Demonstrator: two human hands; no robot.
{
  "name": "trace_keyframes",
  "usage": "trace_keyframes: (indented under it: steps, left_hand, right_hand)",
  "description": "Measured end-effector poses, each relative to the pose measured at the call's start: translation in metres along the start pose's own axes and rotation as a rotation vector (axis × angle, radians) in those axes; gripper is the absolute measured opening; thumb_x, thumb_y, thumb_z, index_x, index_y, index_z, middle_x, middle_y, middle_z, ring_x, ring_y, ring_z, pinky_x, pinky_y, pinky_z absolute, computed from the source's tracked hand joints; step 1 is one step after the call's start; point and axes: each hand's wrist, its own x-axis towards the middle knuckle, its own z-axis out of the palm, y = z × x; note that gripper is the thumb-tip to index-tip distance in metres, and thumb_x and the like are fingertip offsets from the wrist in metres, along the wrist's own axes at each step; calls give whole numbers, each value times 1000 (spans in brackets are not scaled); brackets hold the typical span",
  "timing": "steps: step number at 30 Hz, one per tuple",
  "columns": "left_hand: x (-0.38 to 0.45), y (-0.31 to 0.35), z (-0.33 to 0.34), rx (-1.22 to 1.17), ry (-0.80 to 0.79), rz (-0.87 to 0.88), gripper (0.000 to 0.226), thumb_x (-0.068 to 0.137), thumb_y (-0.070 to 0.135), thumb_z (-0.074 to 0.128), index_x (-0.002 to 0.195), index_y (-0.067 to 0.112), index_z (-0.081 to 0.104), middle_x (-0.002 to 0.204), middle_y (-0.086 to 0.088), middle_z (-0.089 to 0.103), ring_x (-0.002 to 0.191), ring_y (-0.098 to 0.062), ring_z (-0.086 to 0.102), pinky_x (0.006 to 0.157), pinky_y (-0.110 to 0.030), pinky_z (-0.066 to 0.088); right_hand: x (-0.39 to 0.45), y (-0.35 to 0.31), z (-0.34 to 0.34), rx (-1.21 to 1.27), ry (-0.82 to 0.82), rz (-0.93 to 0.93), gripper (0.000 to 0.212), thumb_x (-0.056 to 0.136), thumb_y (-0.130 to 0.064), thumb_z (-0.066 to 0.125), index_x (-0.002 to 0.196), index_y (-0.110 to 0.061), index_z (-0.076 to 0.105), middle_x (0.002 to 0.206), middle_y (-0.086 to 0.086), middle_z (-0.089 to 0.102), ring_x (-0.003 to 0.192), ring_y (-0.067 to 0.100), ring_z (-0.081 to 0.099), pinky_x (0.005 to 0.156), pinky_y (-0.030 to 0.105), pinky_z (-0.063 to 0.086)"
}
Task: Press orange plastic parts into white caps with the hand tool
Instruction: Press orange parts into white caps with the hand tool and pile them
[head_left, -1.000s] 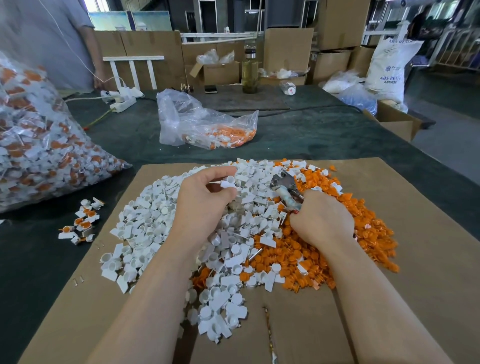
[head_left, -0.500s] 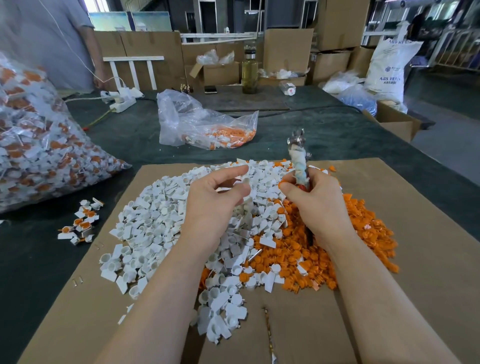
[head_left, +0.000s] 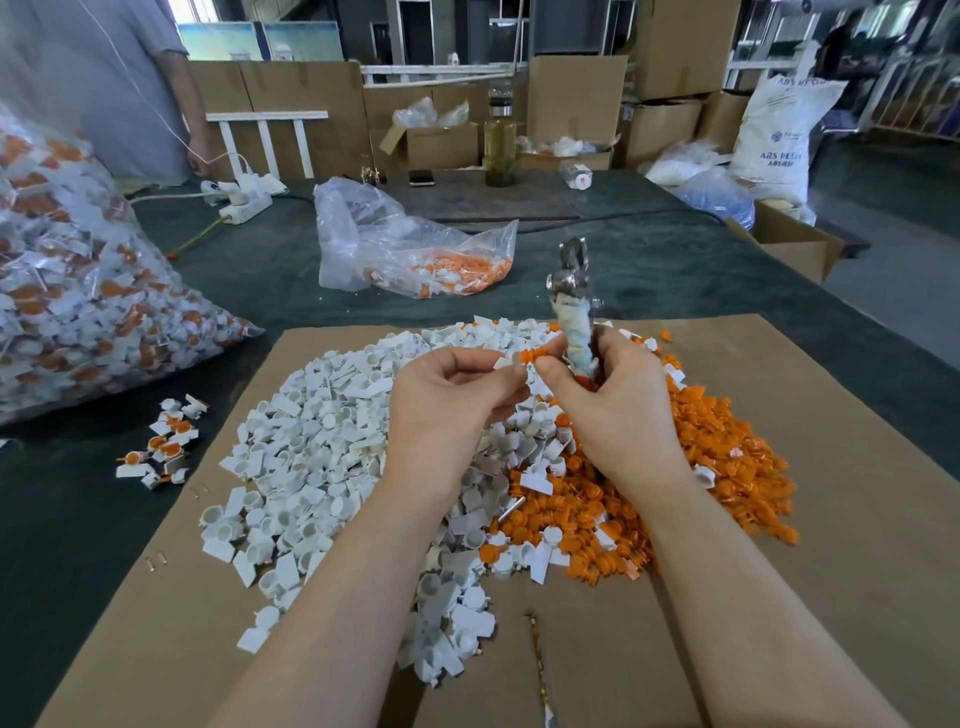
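Head view: above our cardboard and heaps, our right hand grips the tool upright while pinching an orange part toward the cap pinched in our left hand; seating, then pressing, likely follows.

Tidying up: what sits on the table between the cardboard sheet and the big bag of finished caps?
In the head view, a small cluster of assembled caps on green cloth.

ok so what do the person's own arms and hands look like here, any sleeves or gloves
Both forearms are bare right up to the bottom edge of the picture, with no sleeve in view. The left hand and right hand wear no gloves. No watch, ring, wristband or marking shows on either.
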Motion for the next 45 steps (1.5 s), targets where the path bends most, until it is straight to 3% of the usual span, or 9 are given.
trace_keyframes:
  steps: [3, 9, 14, 20, 28, 35, 39, 42, 45]
  left_hand:
    - [-2, 1, 0, 23, 6, 32, 13, 77, 3, 81, 81, 10, 70, 66, -3, 73, 69, -19, 75, 60, -20, 57]
    - [-3, 1, 2, 129, 62, 113, 13, 76, 9, 83, 82, 16, 75, 71, -2, 75, 71, -17, 74, 69, -27, 60]
    - [-6, 1, 2, 258, 93, 202, 12, 76, 14, 83, 80, 24, 76, 71, 8, 74, 66, -7, 70, 63, -17, 55]
    - [-9, 3, 4, 329, 83, 268, 14, 77, 14, 83, 78, 26, 75, 71, 17, 73, 65, 2, 68, 58, -7, 48]
    - [-9, 2, 4, 349, 71, 293, 14, 76, 14, 83, 77, 26, 76, 71, 18, 72, 66, 3, 68, 58, -6, 48]
    - [-7, -1, 4, 371, 87, 280, 12, 77, 14, 82, 80, 25, 76, 72, 18, 72, 66, 3, 67, 58, -7, 48]
    - [-6, -3, 4, 381, 114, 270, 12, 77, 17, 83, 78, 26, 75, 71, 20, 71, 65, 4, 66, 57, -7, 48]
    - [-5, -4, 3, 368, 135, 257, 12, 77, 23, 83, 76, 28, 73, 71, 16, 72, 66, -1, 67, 61, -15, 53]
    - [-3, -5, 1, 304, 134, 213, 11, 80, 19, 81, 77, 24, 72, 72, 6, 74, 72, -13, 72, 72, -30, 60]
  right_hand:
    - [0, 3, 1, -85, 35, -12, 9, 89, -25, 70, 94, -24, 63, 68, -19, 61, 66, -8, 59, 57, 7, 43]
    - [0, 3, 2, -198, 57, -34, 15, 89, -31, 69, 97, -20, 63, 73, -17, 58, 66, -5, 56, 55, 9, 40]
    - [-1, 0, 3, -216, 66, -37, 12, 89, -32, 69, 94, -24, 60, 75, -18, 58, 70, -6, 58, 55, 8, 41]
    - [-2, -1, 4, -211, 58, -49, 13, 88, -25, 70, 89, -23, 57, 72, -18, 56, 69, -9, 56, 56, 7, 41]
    - [-3, -1, 5, -230, 56, -35, 12, 88, -25, 70, 88, -22, 58, 71, -16, 56, 64, 2, 56, 55, 12, 38]
    - [-1, -2, 3, -219, 6, -19, 12, 88, -21, 70, 87, -24, 58, 70, -17, 56, 68, -5, 57, 53, 11, 41]
    - [1, -1, 0, -224, -63, -14, 9, 87, -16, 67, 84, -20, 59, 69, -12, 57, 62, 4, 54, 53, 17, 41]
    - [1, -2, -2, -166, -127, 11, 3, 87, -14, 65, 88, -16, 63, 69, -10, 57, 59, 5, 51, 52, 21, 42]
    - [1, -5, -7, -52, -172, 64, 10, 88, -13, 67, 95, -19, 66, 78, -6, 65, 69, 9, 60, 60, 23, 49]
